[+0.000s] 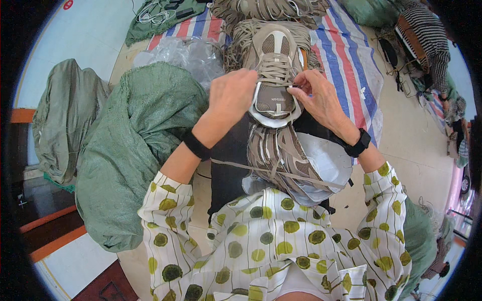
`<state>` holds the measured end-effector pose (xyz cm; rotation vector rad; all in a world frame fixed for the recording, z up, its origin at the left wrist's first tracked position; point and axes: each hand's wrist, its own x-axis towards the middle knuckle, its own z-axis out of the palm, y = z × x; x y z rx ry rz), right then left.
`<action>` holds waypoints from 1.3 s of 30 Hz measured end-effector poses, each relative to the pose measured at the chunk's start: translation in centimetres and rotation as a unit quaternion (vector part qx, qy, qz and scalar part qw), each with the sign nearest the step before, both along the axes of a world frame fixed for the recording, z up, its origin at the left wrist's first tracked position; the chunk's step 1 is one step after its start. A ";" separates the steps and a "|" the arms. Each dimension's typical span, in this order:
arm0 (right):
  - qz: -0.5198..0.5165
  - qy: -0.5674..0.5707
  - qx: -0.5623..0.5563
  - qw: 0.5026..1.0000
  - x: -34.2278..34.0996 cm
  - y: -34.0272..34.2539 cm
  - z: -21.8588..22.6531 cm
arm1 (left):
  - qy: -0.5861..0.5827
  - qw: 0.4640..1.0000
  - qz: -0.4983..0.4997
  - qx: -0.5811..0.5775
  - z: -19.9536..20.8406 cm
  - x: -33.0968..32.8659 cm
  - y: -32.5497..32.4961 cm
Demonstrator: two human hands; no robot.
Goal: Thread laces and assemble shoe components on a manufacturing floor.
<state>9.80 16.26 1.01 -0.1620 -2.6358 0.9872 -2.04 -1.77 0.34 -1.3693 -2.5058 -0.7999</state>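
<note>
A brown and beige shoe upper [275, 47] lies before me, its white-edged toe toward my body. Flat beige shoelaces [273, 67] run in rows across its front. At the left edge of the lacing, my left hand [233, 95] is closed, its fingertips turned away, so what it grips is hidden. Thumb and forefinger of my right hand [317, 98] pinch at the lace on the right side, by the lower eyelets. Below the toe, more brown uppers [278, 155] lie stacked on my lap, with a beige lace strung across them.
Thick bundles of beige laces [241, 45] lie behind the upper on a striped tarp [346, 65]. Large green sacks [135, 150] stand at my left, beside a clear plastic bag [186, 55]. White cables [153, 15] lie at the far left. Another person's striped sleeve [424, 35] shows far right.
</note>
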 end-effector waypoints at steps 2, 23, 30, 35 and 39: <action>-0.012 -0.010 0.000 1.000 0.1 -0.2 0.0 | 0.101 0.986 -0.060 -0.116 0.3 0.7 0.9; 0.074 -0.124 0.531 0.835 -1.6 -2.5 1.0 | 0.136 0.981 -0.016 -0.134 0.0 2.4 1.3; 0.419 -0.058 0.216 0.880 2.6 -4.3 3.4 | 0.285 0.936 -0.205 -0.003 0.2 0.4 -0.1; 0.451 -0.244 -0.065 0.856 3.9 -2.1 5.3 | -0.148 0.950 -0.275 -0.021 0.8 8.1 -4.9; 0.160 -0.223 -0.151 0.950 1.8 -0.8 2.4 | -0.147 0.974 -0.171 0.032 2.0 7.5 -3.4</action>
